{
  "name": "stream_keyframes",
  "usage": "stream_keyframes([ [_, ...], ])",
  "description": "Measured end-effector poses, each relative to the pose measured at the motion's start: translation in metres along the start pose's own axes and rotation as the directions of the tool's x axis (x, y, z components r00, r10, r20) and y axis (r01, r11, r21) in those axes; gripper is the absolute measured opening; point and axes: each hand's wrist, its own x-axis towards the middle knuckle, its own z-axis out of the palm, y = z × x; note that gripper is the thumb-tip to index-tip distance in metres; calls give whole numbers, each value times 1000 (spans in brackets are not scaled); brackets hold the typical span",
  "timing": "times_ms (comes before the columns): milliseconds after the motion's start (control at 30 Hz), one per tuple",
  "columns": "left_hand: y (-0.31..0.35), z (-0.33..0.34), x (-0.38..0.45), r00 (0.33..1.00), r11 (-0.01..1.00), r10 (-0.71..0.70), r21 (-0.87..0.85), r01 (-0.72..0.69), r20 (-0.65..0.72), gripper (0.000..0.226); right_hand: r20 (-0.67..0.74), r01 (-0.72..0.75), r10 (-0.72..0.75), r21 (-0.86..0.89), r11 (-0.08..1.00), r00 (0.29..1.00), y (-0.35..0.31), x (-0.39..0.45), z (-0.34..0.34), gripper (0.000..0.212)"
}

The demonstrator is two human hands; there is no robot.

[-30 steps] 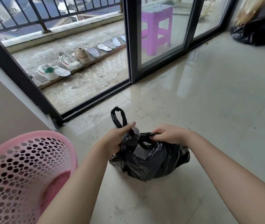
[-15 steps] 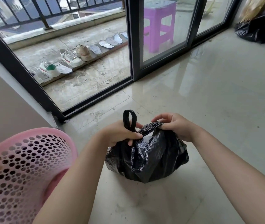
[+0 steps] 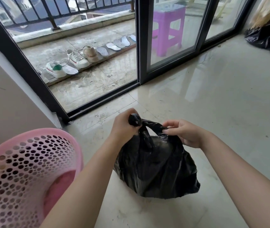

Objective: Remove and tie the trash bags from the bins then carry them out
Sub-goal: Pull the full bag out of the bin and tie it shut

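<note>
Bag: crumpled black plastic trash bag (image 3: 155, 168) was sat on the glossy beige tiled floor (image 3: 221, 104), just beside the pink perforated plastic bin (image 3: 23, 170), already out of it.
Left hand: left hand (image 3: 122, 125) was clenched round one bag handle; where a tall loop had stood up a second earlier, only a bunched black stub was seen at the fist.
Right hand: right hand (image 3: 182, 133) was pinching the other handle, fingers (image 3: 168, 125) curled together on the plastic, strap drawn taut toward the middle.
Change: open mouth visible half a second before was closed; handles were crossed and twisted at the neck.
Meaning: first pass of the knot judged made, likely not yet cinched.
Remaining: knot to be tightened, bag to be carried out.
Elsewhere: a second black plastic bag (image 3: 267, 37) was lying far right by the sliding glass door (image 3: 172, 38); whether tied could not be told.
</note>
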Motion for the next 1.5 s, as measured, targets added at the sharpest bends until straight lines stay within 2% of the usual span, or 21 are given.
stream_keyframes([
  [67, -1, 3, -1, 1000, 993, -7, 116, 7, -5, 22, -21, 61, -62, -44, 997, 998, 4, 2, 4, 25],
  [133, 2, 6, -1, 999, 964, -38, 264, 30, 24, 35, -48, 140, -148, -144, 980, 988, 5, 4, 9, 27],
  [200, 4, 6, 0, 998, 952, -60, 302, 47, 34, 35, -43, 168, -182, -222, 960, 982, 6, 5, 13, 26],
  [300, 6, 5, 4, 969, 970, -244, -5, 244, 43, 34, -4, 114, -119, -251, 961, 993, 10, 4, 12, 21],
  [400, 7, 2, 5, 916, 815, -384, -425, 394, 113, 33, 37, 97, -92, -199, 975, 995, 11, 2, 5, 8],
  [500, 3, -2, 4, 917, 701, -379, -610, 370, 121, 38, 50, 94, -88, -156, 983, 995, 12, 2, -1, 13],
  [633, -2, -1, -2, 886, 448, -298, -768, 457, 354, 39, 28, 79, -76, -100, 992, 997, 13, 0, -5, 10],
  [667, -4, -1, -2, 875, 443, -276, -756, 483, 397, 37, 4, 97, -97, -81, 992, 995, 14, -1, -5, 15],
  [733, -6, -1, -2, 861, 500, -238, -704, 505, 449, 34, -76, 152, -154, -33, 988, 985, 13, 0, -8, 57],
  [767, -6, -1, -3, 854, 555, -213, -661, 505, 475, 33, -124, 168, -169, -14, 986, 978, 11, 1, -9, 68],
  [800, -4, 0, -4, 844, 613, -189, -611, 500, 502, 33, -144, 179, -178, -8, 984, 973, 10, 1, -8, 64],
  [900, 3, 5, -7, 821, 721, -148, -509, 471, 551, 34, -233, 192, -181, 25, 981, 955, 2, 3, -1, 23],
  [1000, 7, 8, -6, 850, 733, -158, -517, 442, 502, 40, -343, 238, -178, 142, 961, 922, 0, 5, -3, 25],
  [1067, 5, 10, -3, 888, 634, -208, -635, 443, 411, 47, -404, 334, -151, 432, 838, 902, -2, 5, -5, 32],
  [1133, 4, 13, 2, 914, 413, -243, -818, 401, 325, 52, -423, 449, -196, 664, 597, 885, -8, 3, -4, 40],
  [1167, 6, 15, 4, 921, 250, -261, -901, 355, 290, 54, -434, 490, -232, 716, 498, 870, -12, 2, -3, 44],
  [1233, 10, 17, 7, 917, -86, -318, -971, 224, 239, 54, -481, 536, -238, 740, 406, 844, -18, 2, 3, 45],
  [1300, 16, 18, 9, 908, -279, -350, -951, 134, 230, 54, -528, 544, -164, 728, 417, 833, -23, 3, 7, 43],
  [1333, 17, 19, 8, 905, -287, -356, -949, 129, 231, 56, -545, 539, -129, 712, 451, 828, -24, 5, 7, 44],
  [1367, 16, 20, 6, 904, -241, -364, -960, 142, 224, 60, -566, 536, -114, 670, 514, 817, -24, 6, 5, 45],
  [1500, -12, 11, 2, 885, 89, -449, -979, 182, 124, 71, -667, 504, -213, 279, 817, 714, -10, -1, -12, 42],
])
